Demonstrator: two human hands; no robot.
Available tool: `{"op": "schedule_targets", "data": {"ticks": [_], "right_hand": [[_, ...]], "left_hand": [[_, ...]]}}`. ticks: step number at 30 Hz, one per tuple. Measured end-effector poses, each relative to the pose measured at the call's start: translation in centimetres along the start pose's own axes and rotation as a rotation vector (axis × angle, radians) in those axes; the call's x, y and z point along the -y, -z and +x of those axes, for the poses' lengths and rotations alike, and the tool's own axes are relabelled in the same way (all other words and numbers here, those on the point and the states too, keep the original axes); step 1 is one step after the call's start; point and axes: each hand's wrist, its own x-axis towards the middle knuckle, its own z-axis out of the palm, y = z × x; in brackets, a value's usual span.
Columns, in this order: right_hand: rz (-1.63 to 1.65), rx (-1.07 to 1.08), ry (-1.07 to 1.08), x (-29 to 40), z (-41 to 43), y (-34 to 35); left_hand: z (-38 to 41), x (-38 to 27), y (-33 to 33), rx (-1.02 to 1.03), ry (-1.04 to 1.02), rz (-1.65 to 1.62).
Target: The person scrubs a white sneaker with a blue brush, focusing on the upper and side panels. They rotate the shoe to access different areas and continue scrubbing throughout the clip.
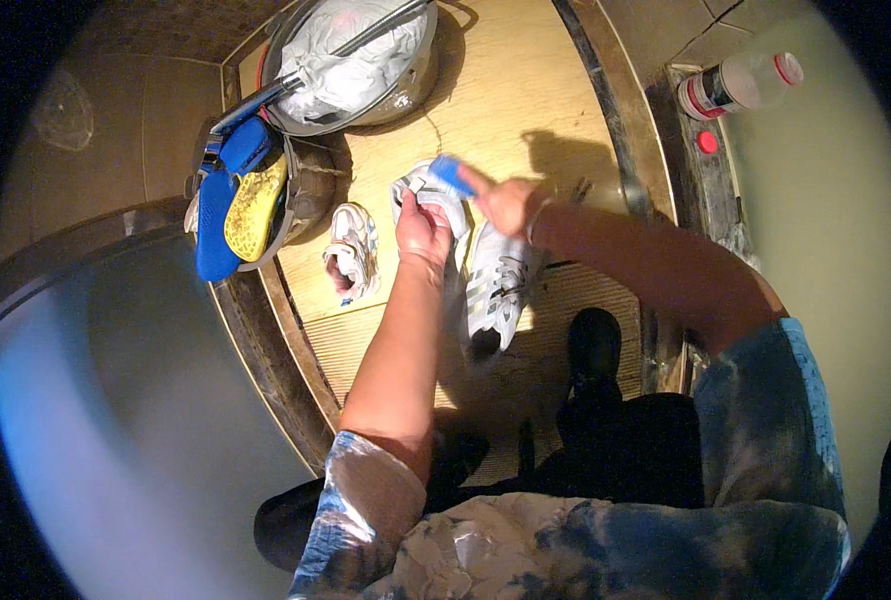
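My left hand (424, 229) grips a pale grey shoe (456, 217) at its opening, thumb on the rim. A blue brush (451, 175), blurred, is in my right hand (507, 206) and overlaps the upper edge of that shoe; its bristles cannot be made out. Just below my right hand lies a white lace-up sneaker (496, 289) with grey stripes and a dark opening. A small white and beige shoe (351, 251) stands to the left of my left hand.
A large metal basin (423, 71) holds white wet-looking cloth, with a shower hose (370, 34) across it. Beside it, a bucket (295, 176) carries blue insoles (218, 225) and a yellow insole (256, 210). A clear plastic bottle (742, 84) and a red cap (706, 142) are on the right ledge.
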Motion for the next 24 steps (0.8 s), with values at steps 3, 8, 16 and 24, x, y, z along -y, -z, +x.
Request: {"op": "schedule_targets", "data": {"ticks": [3,8,16,24], "right_hand": [[-0.009,-0.086,-0.086,-4.6,2.8,1.0],[-0.095,-0.029,0.181,0.5,-0.3,-0.6],[-0.226,-0.126,0.112,-1.6,2.8,3.5],[-0.316,-0.1,0.083,-2.7,3.3,2.5]], "left_hand": [[2.0,1.2,1.1,0.108,0.138,-0.041],[0.5,0.0,0.0,0.065,0.083,0.0],[1.8,-0.3,3.1,0.272,0.179,-0.099],[0.5,1.7,2.0,0.239,0.026,-0.032]]}}
